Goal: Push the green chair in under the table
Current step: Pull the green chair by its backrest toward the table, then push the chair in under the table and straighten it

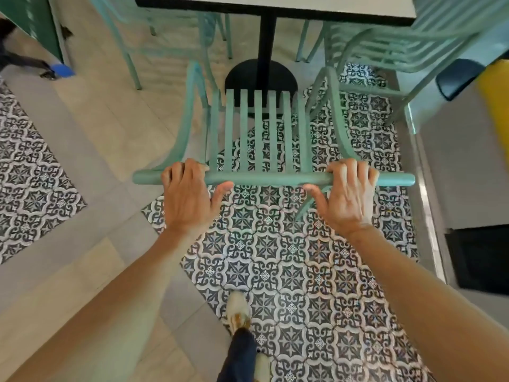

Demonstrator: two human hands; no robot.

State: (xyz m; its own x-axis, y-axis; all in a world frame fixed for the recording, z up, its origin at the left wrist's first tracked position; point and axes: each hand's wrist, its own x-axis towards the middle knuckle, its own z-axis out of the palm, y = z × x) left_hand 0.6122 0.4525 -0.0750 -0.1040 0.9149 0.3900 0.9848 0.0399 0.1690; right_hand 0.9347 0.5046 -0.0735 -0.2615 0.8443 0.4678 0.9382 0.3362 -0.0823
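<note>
Head view, left to right: the left hand (187, 198) has its grip wrapped over the top rail of the green chair (259, 139), fingers curled across the far side and thumb along the near side. Between the 2 hands the slatted back drops to the seat, which points toward the bench (275, 8) and its black pedestal base (260, 78). The right hand (348, 195) holds the same rail the same way, its grip closed around it. By my reading the push is under way but not finished: the seat's front sits near the pedestal, yet the back rail is well short of the bench edge. What is left is sliding the chair forward over the patterned floor (289, 257) between 2 other chairs (391, 48).
</note>
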